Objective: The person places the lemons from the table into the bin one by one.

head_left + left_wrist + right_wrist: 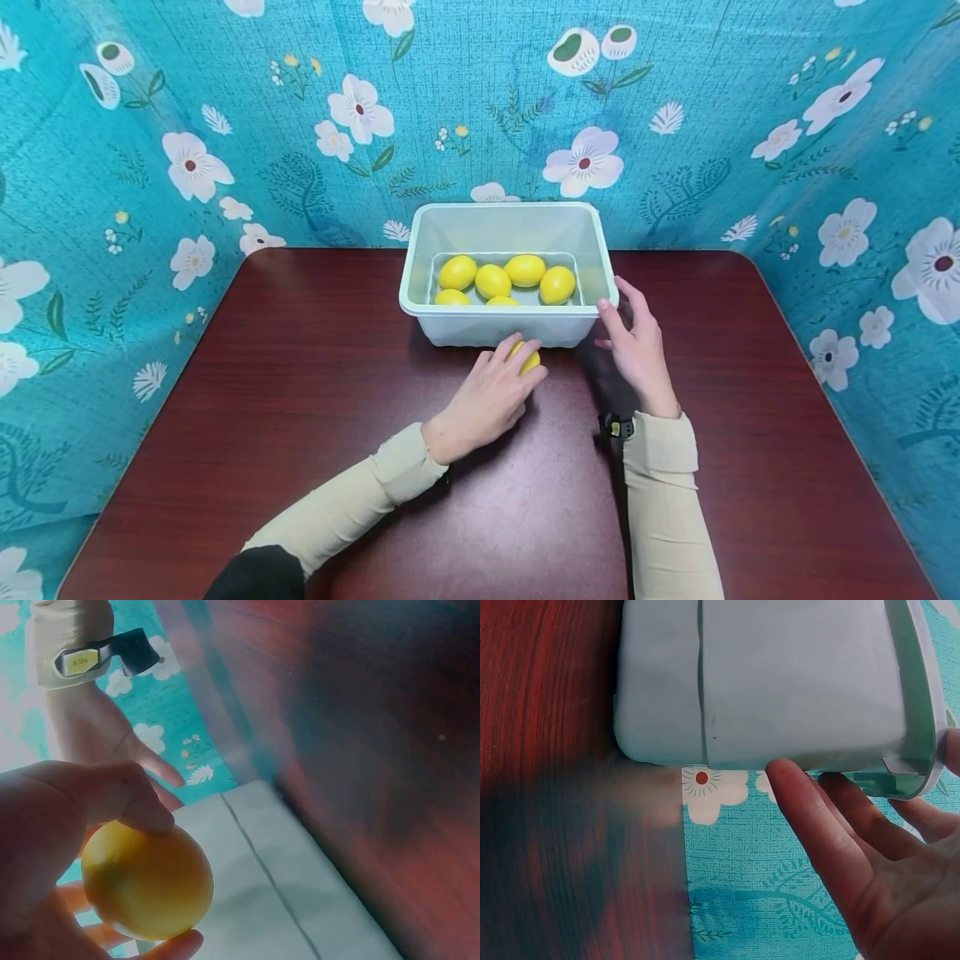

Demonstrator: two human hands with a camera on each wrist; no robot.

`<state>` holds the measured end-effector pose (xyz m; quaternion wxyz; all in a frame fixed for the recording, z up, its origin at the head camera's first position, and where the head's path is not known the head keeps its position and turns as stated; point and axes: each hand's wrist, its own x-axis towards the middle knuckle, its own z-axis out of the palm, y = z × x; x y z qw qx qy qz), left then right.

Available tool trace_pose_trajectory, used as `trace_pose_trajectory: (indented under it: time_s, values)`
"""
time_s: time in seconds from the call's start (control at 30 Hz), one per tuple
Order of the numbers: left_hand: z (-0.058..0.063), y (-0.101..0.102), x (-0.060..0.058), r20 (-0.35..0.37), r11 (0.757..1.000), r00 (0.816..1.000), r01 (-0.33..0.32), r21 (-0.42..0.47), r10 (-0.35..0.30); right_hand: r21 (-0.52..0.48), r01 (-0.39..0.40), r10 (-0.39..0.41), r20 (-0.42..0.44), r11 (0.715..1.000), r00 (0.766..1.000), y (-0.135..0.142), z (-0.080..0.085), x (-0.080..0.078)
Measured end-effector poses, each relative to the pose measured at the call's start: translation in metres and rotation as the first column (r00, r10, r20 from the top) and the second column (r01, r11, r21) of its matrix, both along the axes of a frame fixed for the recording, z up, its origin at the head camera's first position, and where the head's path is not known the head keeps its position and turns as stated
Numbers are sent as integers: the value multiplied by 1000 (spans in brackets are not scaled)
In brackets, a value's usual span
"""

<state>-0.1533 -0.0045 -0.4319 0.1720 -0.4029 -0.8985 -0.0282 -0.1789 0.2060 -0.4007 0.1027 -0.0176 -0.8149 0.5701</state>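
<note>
A pale mint plastic bin stands toward the back of the table, with several yellow lemons lying on its floor. Just in front of its near wall, my left hand grips another lemon between thumb and fingers. In the left wrist view, that lemon overlaps the bin's wall. My right hand holds the bin's near right corner, with the thumb at the rim and the fingers along the outer side. In the right wrist view, those fingers reach past the corner of the wall.
The dark red wooden table carries the bin near its far edge. Behind it and at both sides hangs a turquoise flowered cloth. A black strap with a small yellow label sits at the right wrist.
</note>
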Motion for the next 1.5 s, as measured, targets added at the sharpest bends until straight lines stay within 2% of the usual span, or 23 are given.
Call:
trace_pose_trajectory:
  time_s: [0.73, 1.0, 1.17, 1.33, 1.5]
  values:
    - [11, 0, 0, -19, 998, 999, 39, 47, -38, 11, 5, -5, 4, 1000, 1000, -1, 2, 1]
    - [19, -2, -1, -48, 998, 998, 50, 24, -49, -2, 0, 0, -2, 1000, 1000, -1, 1, 1]
    - [24, -4, -2, -40, 998, 997, 66, 16, -65, -24, -2, 1, -5, 1000, 1000, 4, -7, -5]
    - [29, -5, -3, -17, 996, 996, 83, 11, -83, -7, 6, -6, -11, 1000, 1000, 10, -20, -13]
    - [33, -6, -5, 4, 995, 995, 97, 20, -97, -2, 6, -6, -24, 1000, 1000, 12, -25, -14]
